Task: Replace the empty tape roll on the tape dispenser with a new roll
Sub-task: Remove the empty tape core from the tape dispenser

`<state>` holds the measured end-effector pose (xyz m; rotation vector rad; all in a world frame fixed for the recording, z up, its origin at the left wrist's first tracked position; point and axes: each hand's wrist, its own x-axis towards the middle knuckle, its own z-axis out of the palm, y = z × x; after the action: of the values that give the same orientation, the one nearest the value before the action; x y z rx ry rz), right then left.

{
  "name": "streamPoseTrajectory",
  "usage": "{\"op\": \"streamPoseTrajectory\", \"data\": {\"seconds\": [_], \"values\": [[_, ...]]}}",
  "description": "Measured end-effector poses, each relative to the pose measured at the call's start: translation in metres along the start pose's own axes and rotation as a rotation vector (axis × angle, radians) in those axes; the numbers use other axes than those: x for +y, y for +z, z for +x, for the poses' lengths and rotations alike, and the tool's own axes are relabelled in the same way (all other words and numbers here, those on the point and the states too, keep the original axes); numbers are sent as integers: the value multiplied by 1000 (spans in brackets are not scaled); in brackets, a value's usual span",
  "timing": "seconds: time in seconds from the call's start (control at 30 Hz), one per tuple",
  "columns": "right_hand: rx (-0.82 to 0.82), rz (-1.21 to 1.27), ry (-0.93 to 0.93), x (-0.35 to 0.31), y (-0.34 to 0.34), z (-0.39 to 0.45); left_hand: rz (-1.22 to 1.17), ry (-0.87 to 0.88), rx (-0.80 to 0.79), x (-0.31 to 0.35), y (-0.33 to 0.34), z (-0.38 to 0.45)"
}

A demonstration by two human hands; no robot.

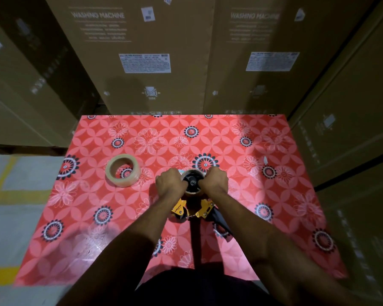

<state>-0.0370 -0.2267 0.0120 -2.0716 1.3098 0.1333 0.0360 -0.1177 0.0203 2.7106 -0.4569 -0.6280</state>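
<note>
Tape dispenser (191, 208): left hand (169, 184) and right hand (215, 181) clamp its roll (192, 183) (knuckles up).

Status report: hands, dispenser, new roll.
Left hand and right hand shut on spent core atop yellow tape dispenser. New tape roll lies flat, untouched, left. Nothing obstructing.

1. Your yellow tape dispenser (191, 209) lies on the table, its black hub carrying a thin pale roll (192, 181).
2. Your full clear tape roll (123, 170) lies flat, well left.
</note>
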Motion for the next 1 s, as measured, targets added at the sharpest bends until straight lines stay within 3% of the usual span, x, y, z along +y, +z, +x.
{"op": "streamPoseTrajectory", "data": {"seconds": [0.1,0.17,0.27,0.37,0.47,0.63,0.77,0.87,1.0], "values": [[-36,183,-88,25,7,-1,-332,24,-181,-25,7,3],[-117,428,-140,43,14,-9,-619,-77,-309,-44,19,6],[-96,387,-321,62,31,-21,-803,-171,-282,-68,58,18],[-15,363,-353,59,43,-29,-811,-288,-230,-84,96,37],[19,478,-259,51,41,-28,-895,-363,-179,-87,109,45],[73,557,-296,65,46,-17,-957,-343,-193,-49,62,5],[127,471,-354,65,53,-15,-922,-341,-131,-59,82,20],[75,422,-334,63,54,-13,-829,-415,-139,-76,103,43],[-22,476,-290,61,45,-12,-783,-364,-210,-65,88,33]]}}
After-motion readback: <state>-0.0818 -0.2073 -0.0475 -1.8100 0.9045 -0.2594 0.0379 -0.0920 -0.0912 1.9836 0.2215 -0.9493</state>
